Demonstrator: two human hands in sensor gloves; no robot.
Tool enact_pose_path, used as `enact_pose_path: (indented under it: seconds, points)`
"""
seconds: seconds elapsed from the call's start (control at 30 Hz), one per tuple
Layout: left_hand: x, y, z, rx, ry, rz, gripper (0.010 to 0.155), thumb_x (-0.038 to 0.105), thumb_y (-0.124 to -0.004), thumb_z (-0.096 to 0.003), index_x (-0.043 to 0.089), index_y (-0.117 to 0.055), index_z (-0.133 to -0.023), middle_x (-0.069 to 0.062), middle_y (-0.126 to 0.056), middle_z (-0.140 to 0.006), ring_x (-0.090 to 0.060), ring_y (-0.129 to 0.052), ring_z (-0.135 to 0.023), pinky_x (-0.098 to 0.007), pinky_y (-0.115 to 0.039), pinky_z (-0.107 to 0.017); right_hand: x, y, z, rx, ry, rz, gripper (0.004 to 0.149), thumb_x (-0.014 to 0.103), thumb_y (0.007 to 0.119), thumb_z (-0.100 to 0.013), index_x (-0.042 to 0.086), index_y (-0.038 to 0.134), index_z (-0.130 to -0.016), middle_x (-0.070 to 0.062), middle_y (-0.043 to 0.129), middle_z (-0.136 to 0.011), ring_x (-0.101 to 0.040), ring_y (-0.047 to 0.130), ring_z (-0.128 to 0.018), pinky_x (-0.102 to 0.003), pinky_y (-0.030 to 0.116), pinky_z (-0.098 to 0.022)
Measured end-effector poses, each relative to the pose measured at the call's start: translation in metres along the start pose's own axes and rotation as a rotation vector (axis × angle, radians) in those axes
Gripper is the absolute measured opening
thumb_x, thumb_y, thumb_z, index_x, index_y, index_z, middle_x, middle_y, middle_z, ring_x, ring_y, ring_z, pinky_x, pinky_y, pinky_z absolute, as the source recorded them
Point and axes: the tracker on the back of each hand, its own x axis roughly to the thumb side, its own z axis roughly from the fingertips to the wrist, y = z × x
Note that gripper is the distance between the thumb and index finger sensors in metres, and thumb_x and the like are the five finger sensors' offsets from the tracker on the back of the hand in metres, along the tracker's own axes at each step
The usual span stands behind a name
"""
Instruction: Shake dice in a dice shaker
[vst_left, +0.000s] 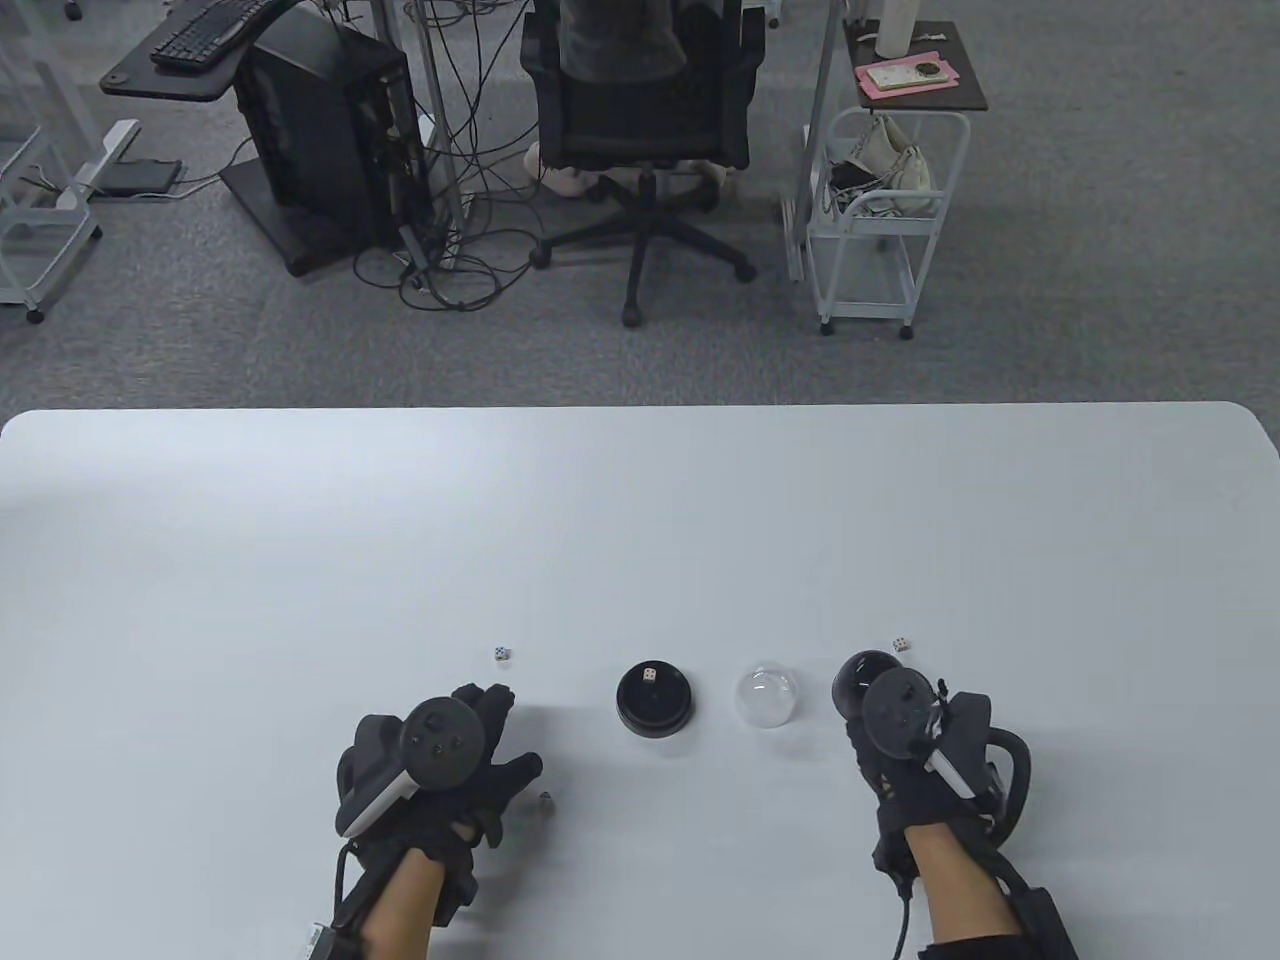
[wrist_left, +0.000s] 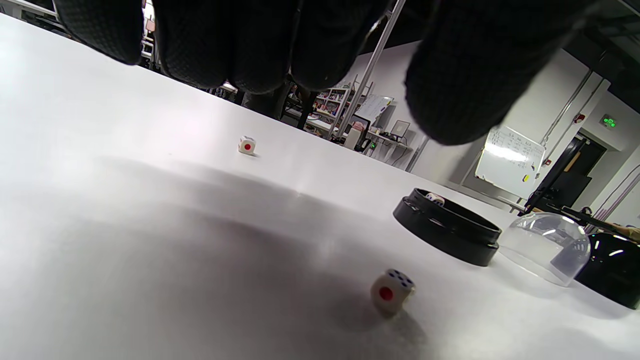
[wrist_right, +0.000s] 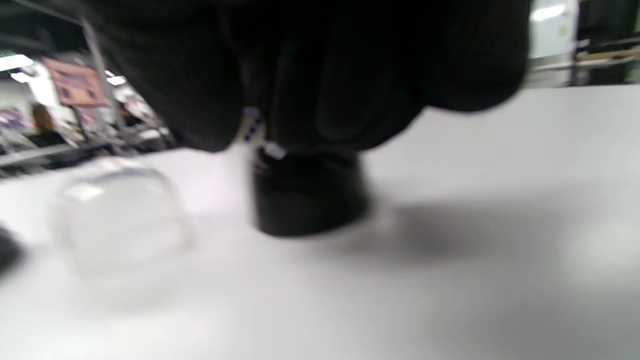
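The dice shaker lies in pieces across the near middle of the tabletop (vst_left: 300, 520): a shallow black base (vst_left: 654, 699) with one die (vst_left: 650, 675) already in it, a clear dome (vst_left: 766, 697) just to its right, and a black dome (vst_left: 858, 680) further right. Three more dice sit loose: one (vst_left: 545, 800) just beside the left hand (vst_left: 440, 765) on its thumb side, one (vst_left: 502, 654) further out ahead of that hand, and one (vst_left: 901, 643) just beyond the black dome. The left hand hovers with its fingers spread and holds nothing; the near die is close under its thumb, so that hand is best placed to gather it and carry it rightward to the base. The right hand (vst_left: 915, 740) is at the black dome; whether it grips the dome or only rests against it I cannot tell, since the tracker hides the fingers from above and the right wrist view is blurred. The left wrist view shows what the table view cannot: the near die (wrist_left: 391, 292) stands apart from the fingertips (wrist_left: 460, 100) above it, untouched, and the base (wrist_left: 447, 235) has a low rim the die must clear.
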Motion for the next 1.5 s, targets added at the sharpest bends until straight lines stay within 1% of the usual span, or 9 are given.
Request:
enact_pose_path:
  seconds: [0.17,0.4,0.7,0.83,0.97,1.17,1.3,1.43,1.5]
  points:
    - [-0.001,0.000,0.000,-0.001,0.000,0.005,0.077,0.057,-0.082,-0.0494,0.019,-0.053,-0.109,-0.022,-0.058,-0.111,-0.051,-0.060,-0.100,-0.069,-0.056,-0.067,0.065,-0.008,-0.006,-0.018,-0.155,-0.028,0.044,0.039,0.087,-0.054,0.012,0.085,-0.089,-0.016,0.092,-0.072,-0.026,0.098,-0.046,-0.045,0.086,-0.038]
    - [0.000,-0.001,0.000,-0.014,-0.011,0.012,0.075,0.057,-0.082,-0.0495,0.018,-0.056,-0.108,-0.022,-0.062,-0.110,-0.050,-0.064,-0.098,-0.068,-0.058,-0.066,0.134,0.028,-0.026,0.039,-0.238,0.071,0.044,0.039,0.086,-0.055,0.013,0.084,-0.090,-0.015,0.091,-0.074,-0.026,0.098,-0.048,-0.045,0.086,-0.040]
    - [0.001,-0.002,0.000,-0.022,-0.026,0.019,0.073,0.056,-0.083,-0.0493,0.018,-0.059,-0.107,-0.022,-0.065,-0.108,-0.050,-0.067,-0.096,-0.067,-0.060,-0.065,0.156,0.054,-0.037,0.074,-0.252,0.150,0.044,0.040,0.085,-0.055,0.015,0.083,-0.091,-0.015,0.091,-0.076,-0.026,0.097,-0.050,-0.045,0.086,-0.041]
    - [0.003,-0.003,0.000,-0.034,-0.038,0.019,0.072,0.056,-0.083,-0.0493,0.018,-0.060,-0.107,-0.022,-0.067,-0.107,-0.050,-0.069,-0.094,-0.066,-0.062,-0.065,0.151,0.045,-0.031,0.004,-0.313,0.101,0.048,0.040,0.084,-0.056,0.017,0.078,-0.097,-0.017,0.085,-0.085,-0.032,0.095,-0.062,-0.050,0.083,-0.048]
    - [0.007,-0.006,-0.002,-0.068,-0.031,-0.006,0.069,0.054,-0.085,-0.0490,0.018,-0.065,-0.104,-0.019,-0.077,-0.099,-0.046,-0.081,-0.084,-0.060,-0.071,-0.060,0.130,0.027,-0.023,-0.052,-0.348,0.058,0.051,0.040,0.083,-0.056,0.018,0.073,-0.101,-0.018,0.079,-0.094,-0.038,0.090,-0.074,-0.056,0.079,-0.056]
    - [0.011,-0.010,-0.004,-0.127,-0.024,-0.035,0.063,0.050,-0.088,-0.0482,0.019,-0.071,-0.101,-0.017,-0.084,-0.093,-0.041,-0.088,-0.075,-0.056,-0.076,-0.055,0.069,0.005,-0.012,-0.082,-0.332,0.019,0.055,0.041,0.081,-0.057,0.019,0.067,-0.105,-0.021,0.064,-0.107,-0.049,0.068,-0.097,-0.066,0.065,-0.066]
    - [0.014,-0.017,-0.006,-0.187,-0.016,-0.061,0.063,0.047,-0.091,-0.0471,0.019,-0.071,-0.100,-0.016,-0.084,-0.093,-0.041,-0.089,-0.075,-0.056,-0.076,-0.056,0.026,0.003,-0.008,-0.056,-0.302,-0.055,0.058,0.041,0.081,-0.058,0.019,0.064,-0.108,-0.024,0.055,-0.111,-0.054,0.048,-0.104,-0.071,0.051,-0.070]
    - [0.022,-0.029,-0.011,-0.256,0.002,-0.118,0.065,0.045,-0.093,-0.0458,0.021,-0.070,-0.101,-0.015,-0.083,-0.094,-0.040,-0.087,-0.076,-0.056,-0.075,-0.057,-0.006,0.009,-0.005,-0.065,-0.287,-0.014,0.060,0.041,0.081,-0.058,0.019,0.061,-0.109,-0.024,0.052,-0.113,-0.055,0.040,-0.105,-0.073,0.045,-0.071]
    - [0.027,-0.031,-0.012,-0.242,0.018,-0.175,0.065,0.045,-0.094,-0.0451,0.021,-0.070,-0.101,-0.014,-0.083,-0.092,-0.039,-0.088,-0.075,-0.055,-0.076,-0.056,-0.014,0.012,-0.004,-0.064,-0.293,0.001,0.060,0.042,0.081,-0.058,0.019,0.061,-0.109,-0.024,0.051,-0.113,-0.056,0.039,-0.105,-0.073,0.045,-0.071]
